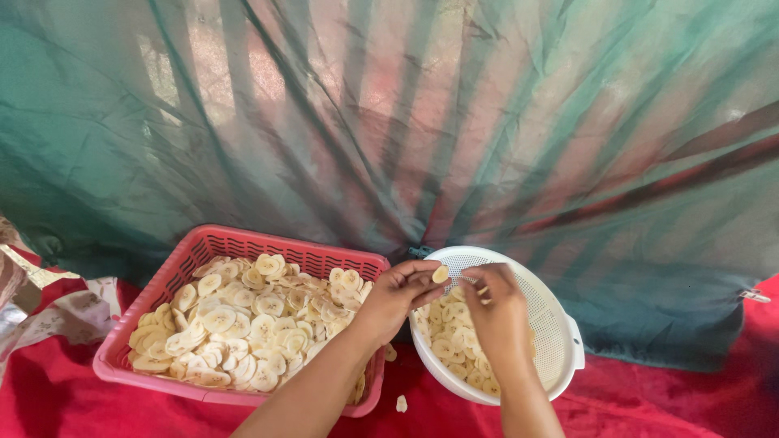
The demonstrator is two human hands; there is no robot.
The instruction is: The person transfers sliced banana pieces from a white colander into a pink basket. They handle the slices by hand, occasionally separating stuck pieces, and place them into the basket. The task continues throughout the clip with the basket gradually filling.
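My left hand (398, 294) pinches a pale round banana slice (440, 275) between thumb and fingers, just over the near-left rim of a white round colander (560, 324). My right hand (495, 308) hovers over the colander with its fingertips closed on another thin slice (482, 290) beside the left hand's slice. The colander is tilted and holds a heap of pale slices (451, 334). To the left stands a pink plastic basket (213, 243) filled with several spread banana slices (243, 324).
A red cloth (649, 401) covers the surface under both containers. One loose slice (401, 403) lies on it between them. A green-and-pink draped sheet (406, 122) hangs close behind. Patterned fabric (57, 312) lies at the far left.
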